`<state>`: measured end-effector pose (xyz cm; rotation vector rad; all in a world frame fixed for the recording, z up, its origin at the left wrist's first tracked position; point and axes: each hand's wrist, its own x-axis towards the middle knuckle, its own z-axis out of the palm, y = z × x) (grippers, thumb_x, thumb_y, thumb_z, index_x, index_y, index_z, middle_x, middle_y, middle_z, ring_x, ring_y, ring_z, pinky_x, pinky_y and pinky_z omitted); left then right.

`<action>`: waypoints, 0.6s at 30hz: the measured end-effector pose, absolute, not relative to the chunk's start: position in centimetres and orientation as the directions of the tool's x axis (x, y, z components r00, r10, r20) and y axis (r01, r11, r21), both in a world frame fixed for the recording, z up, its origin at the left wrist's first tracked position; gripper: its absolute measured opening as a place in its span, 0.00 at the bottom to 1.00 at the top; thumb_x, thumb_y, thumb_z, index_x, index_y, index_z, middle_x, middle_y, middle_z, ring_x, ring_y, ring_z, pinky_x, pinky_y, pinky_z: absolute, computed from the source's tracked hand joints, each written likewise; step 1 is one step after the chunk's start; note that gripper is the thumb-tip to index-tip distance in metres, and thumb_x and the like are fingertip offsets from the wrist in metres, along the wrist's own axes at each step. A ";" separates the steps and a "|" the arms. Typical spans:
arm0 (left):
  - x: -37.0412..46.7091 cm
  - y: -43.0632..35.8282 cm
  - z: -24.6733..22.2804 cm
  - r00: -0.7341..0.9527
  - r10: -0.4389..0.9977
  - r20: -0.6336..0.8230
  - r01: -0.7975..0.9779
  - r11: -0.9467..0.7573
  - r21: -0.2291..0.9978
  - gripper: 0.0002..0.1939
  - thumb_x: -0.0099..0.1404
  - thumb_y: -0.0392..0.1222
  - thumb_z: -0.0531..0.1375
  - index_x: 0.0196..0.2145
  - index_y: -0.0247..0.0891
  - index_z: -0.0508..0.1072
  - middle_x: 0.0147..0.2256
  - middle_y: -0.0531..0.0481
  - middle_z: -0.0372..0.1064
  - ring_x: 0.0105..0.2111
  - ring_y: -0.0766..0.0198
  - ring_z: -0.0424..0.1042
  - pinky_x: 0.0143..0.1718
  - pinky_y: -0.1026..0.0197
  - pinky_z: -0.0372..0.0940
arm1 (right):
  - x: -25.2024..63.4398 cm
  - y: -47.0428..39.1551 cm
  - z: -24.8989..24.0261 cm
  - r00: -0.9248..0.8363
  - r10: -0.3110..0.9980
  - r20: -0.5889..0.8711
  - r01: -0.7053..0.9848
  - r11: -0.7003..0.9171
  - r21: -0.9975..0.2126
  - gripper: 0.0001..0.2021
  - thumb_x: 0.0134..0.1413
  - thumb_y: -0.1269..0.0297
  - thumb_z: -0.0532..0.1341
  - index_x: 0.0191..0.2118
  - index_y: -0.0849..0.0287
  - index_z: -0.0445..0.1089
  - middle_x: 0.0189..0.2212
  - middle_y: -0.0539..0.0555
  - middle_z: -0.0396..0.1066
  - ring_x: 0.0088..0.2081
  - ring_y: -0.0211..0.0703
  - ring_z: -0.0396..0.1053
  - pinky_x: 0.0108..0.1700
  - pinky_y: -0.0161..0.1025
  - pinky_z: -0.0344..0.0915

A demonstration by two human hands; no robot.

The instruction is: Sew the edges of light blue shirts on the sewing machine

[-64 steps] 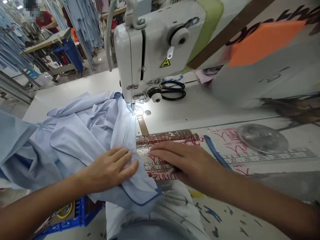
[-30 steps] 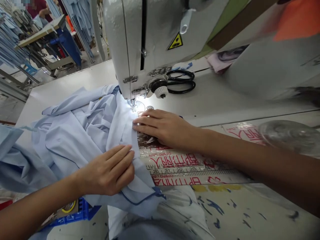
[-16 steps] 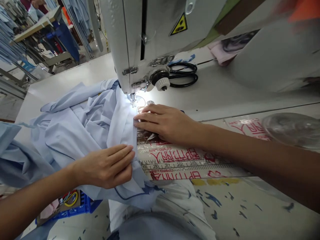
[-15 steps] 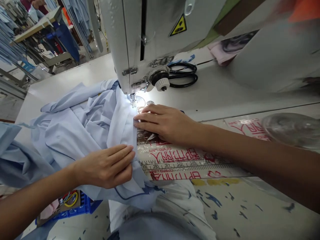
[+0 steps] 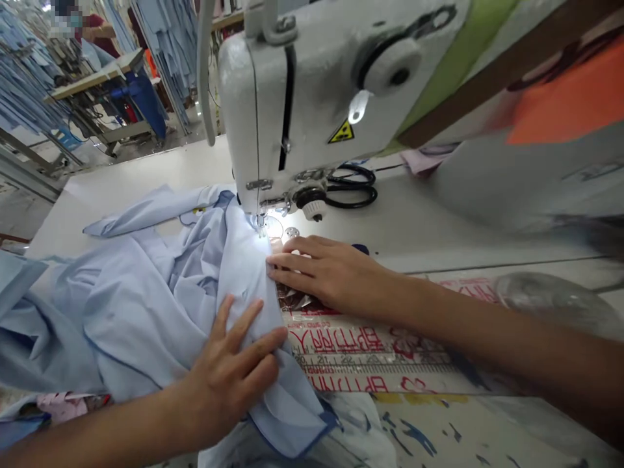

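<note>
Light blue fabric with dark blue edging (image 5: 146,286) lies bunched on the sewing table, one edge under the needle and presser foot (image 5: 261,224) of a sewing machine (image 5: 312,97). My left hand (image 5: 238,364) rests on the cloth near its front edge, fingers spread. My right hand (image 5: 322,270) lies with fingers stretched out, their tips on the fabric's right edge just in front of the needle. Pointed metal blades (image 5: 305,301) show below the right hand; I cannot tell whether the palm holds them.
Black-handled scissors (image 5: 353,185) lie behind the needle area. A ruler strip (image 5: 370,364) under clear film with red lettering runs along the table's front. Beyond the table, blue garments (image 5: 160,39) hang on racks, and a person (image 5: 100,32) is at another table.
My left hand's fingers have spread from being held together on the cloth. The fabric's front corner lies flatter and further out. The view has tilted up, showing more of the machine.
</note>
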<state>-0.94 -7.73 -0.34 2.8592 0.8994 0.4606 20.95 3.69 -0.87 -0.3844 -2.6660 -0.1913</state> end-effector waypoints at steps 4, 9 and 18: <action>-0.6 -8.0 -0.7 0.744 0.588 0.318 0.557 -0.808 0.192 0.09 0.66 0.29 0.48 0.32 0.33 0.66 0.51 0.49 0.65 0.60 0.46 0.47 0.56 0.27 0.43 | 20.9 3.5 -0.7 -0.866 0.248 0.434 0.308 0.949 0.072 0.14 0.61 0.72 0.47 0.44 0.67 0.68 0.44 0.58 0.68 0.44 0.48 0.59 0.43 0.45 0.62; -1.0 -6.9 -1.1 0.758 0.566 0.324 0.542 -0.823 0.169 0.11 0.66 0.28 0.47 0.33 0.34 0.67 0.52 0.48 0.64 0.61 0.47 0.46 0.56 0.27 0.40 | 20.7 4.0 -0.6 -0.880 0.288 0.378 0.334 0.941 0.059 0.14 0.60 0.73 0.47 0.45 0.67 0.67 0.46 0.58 0.67 0.46 0.47 0.58 0.47 0.44 0.60; -0.9 -4.9 -0.4 0.757 0.580 0.301 0.552 -0.814 0.180 0.11 0.60 0.24 0.48 0.34 0.35 0.65 0.50 0.47 0.66 0.61 0.48 0.45 0.55 0.27 0.40 | 20.8 5.5 -0.6 -0.859 0.349 0.374 0.401 0.914 0.067 0.15 0.60 0.72 0.47 0.47 0.68 0.66 0.41 0.61 0.66 0.40 0.47 0.60 0.40 0.42 0.61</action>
